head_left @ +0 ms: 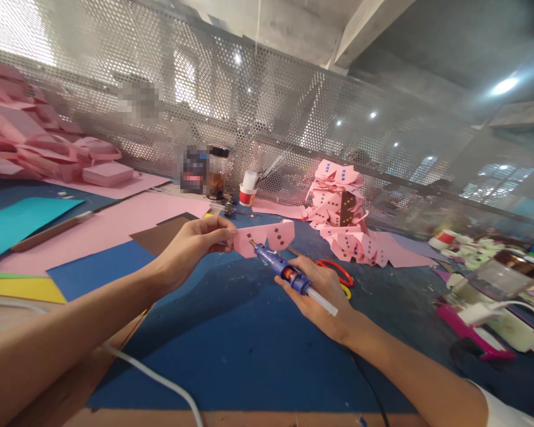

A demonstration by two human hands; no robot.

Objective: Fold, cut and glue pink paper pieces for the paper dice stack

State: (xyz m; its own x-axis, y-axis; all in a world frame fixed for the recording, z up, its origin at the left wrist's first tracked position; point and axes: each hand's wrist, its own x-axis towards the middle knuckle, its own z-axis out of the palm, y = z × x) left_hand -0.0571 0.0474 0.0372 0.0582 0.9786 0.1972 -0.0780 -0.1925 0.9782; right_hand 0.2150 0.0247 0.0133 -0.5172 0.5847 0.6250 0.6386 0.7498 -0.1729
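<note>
Pinched between the fingers of my left hand (207, 237) is a pink paper cutout (271, 233) with small dark squares on it. My right hand (323, 293) grips a blue glue gun (273, 260), a clear glue stick jutting from its rear. The gun's nozzle is at the lower left part of the cutout; whether it touches the paper I cannot tell. Red-and-yellow-handled scissors (338, 270) lie just beyond my right hand, partly hidden by it. A heap of similar dotted pink cutouts (338, 201) stands farther back on the right.
Blue sheeting (249, 356) covers the table. Coloured paper sheets (107, 267) and piled pink pieces (35, 130) are on the left. A jar (217, 175) and a red-and-white cup (248, 194) stand by the perforated metal screen (267, 107). A white cable (160, 376) crosses the front.
</note>
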